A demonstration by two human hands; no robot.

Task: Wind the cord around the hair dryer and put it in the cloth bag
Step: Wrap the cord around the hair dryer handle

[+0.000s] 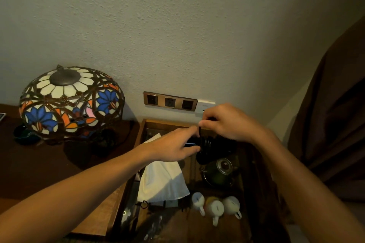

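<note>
A black hair dryer [209, 150] is held in the air above a wooden tray, its shape hard to make out in the dim light. Black cord [205, 144] is coiled around it in several loops. My left hand [173, 147] grips the dryer from the left. My right hand [227, 122] pinches a stretch of the cord just above the coils, fingers curled round it. A white cloth bag [164, 179] lies in the tray under my left wrist, with a black drawstring [144, 204] at its near end.
The wooden tray [166, 122] also holds a dark kettle [219, 173] and three white cups [215, 206]. A stained-glass lamp [71, 102] stands on the dark table to the left. Wall sockets [169, 101] sit behind the tray. A brown curtain [335, 114] hangs at the right.
</note>
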